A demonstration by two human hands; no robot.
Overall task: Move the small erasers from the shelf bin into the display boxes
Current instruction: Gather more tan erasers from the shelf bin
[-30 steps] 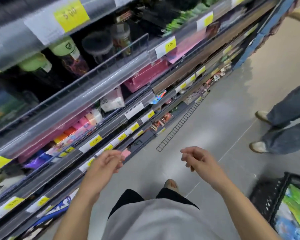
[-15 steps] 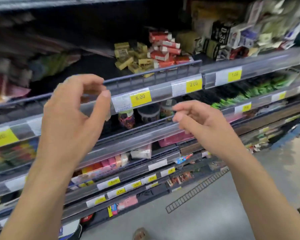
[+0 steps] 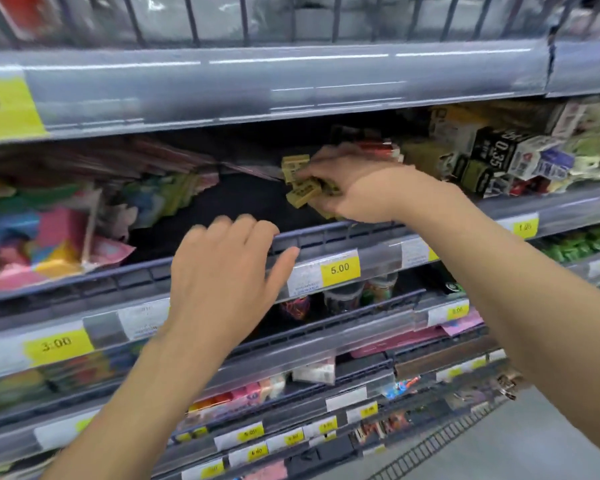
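Several small erasers (image 3: 302, 188) sit gripped in your right hand (image 3: 354, 188) (left hand (image 3: 222, 271) open, empty), none visibly boxed yet.

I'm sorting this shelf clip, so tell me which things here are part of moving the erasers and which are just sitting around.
Part of the job:
right hand gripping small tan erasers
left hand, open at the shelf rail

Just there:
5.00 price tag
colourful packets
0.35 boxes

Dark shelf floor (image 3: 243, 202) open; wire rail (image 3: 326, 233) fronts it.
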